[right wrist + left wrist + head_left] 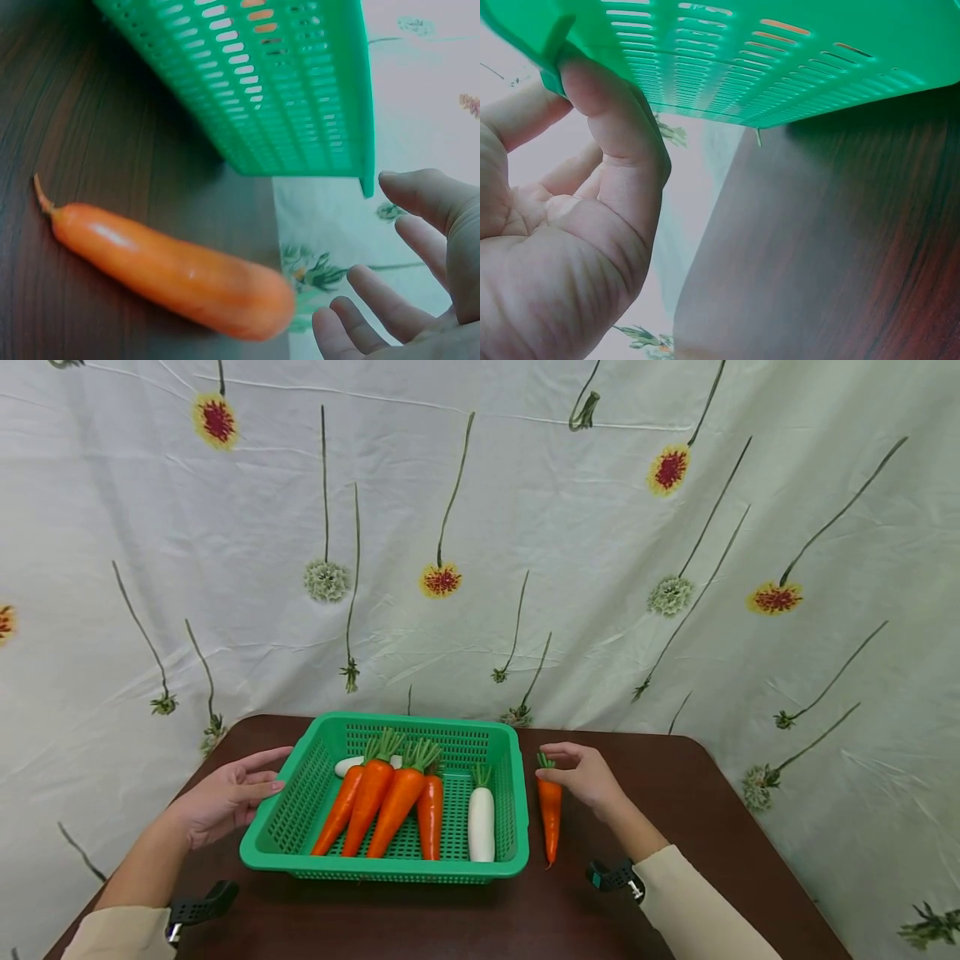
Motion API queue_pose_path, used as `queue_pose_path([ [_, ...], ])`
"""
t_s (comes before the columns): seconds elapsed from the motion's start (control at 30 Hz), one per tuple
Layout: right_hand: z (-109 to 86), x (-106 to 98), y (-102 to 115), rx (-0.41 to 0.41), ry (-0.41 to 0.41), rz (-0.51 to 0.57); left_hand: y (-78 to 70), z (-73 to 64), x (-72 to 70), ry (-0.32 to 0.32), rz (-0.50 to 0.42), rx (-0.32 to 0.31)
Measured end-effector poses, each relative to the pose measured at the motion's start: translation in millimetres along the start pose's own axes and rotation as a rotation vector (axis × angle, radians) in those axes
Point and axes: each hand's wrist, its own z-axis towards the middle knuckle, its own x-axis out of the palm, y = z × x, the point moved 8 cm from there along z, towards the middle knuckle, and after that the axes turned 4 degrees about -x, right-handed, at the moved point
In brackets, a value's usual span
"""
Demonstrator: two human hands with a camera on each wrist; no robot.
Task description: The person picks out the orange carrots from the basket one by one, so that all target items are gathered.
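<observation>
A green plastic basket (390, 866) with slotted sides stands on the table. Several orange carrots (372, 806) with green tops lie in it, leaning on one another. A white radish (482, 825) lies at the right inside, and another white piece (347, 766) is partly hidden behind the carrots. My left hand (225, 797) is at the basket's left side, a fingertip (585, 82) touching the rim from outside. To the right of the basket, a single carrot (172, 270) lies on the table. Above its leafy end is my right hand (588, 777), fingers spread and holding nothing.
The dark brown wooden table (660, 827) has rounded far corners. Behind and around it hangs a pale cloth (570, 527) printed with flowers. Dark straps (615, 875) are worn on both wrists, below beige sleeves.
</observation>
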Motion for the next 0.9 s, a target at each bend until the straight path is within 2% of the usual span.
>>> queue_pose_path([
  [0.2,0.3,5,15,-0.004,0.023,0.039,-0.6,-0.7,-0.4,-0.012,0.007,-0.007],
  [0.3,0.5,11,22,-0.001,0.065,0.124,-0.1,-0.8,-0.7,-0.023,0.01,-0.013],
  [0.43,0.0,20,35,0.015,0.138,0.302,0.5,-0.6,-1.3,-0.031,0.012,-0.016],
  [0.53,-0.5,26,45,0.012,0.171,0.366,0.7,0.0,-0.8,-0.031,0.014,-0.016],
  [0.67,1.7,32,53,-0.008,0.216,0.373,0.9,0.4,-0.6,-0.032,0.016,-0.017],
  [0.9,6.0,43,65,0.006,0.283,0.405,2.2,0.3,-4.0,-0.031,0.018,-0.017],
])
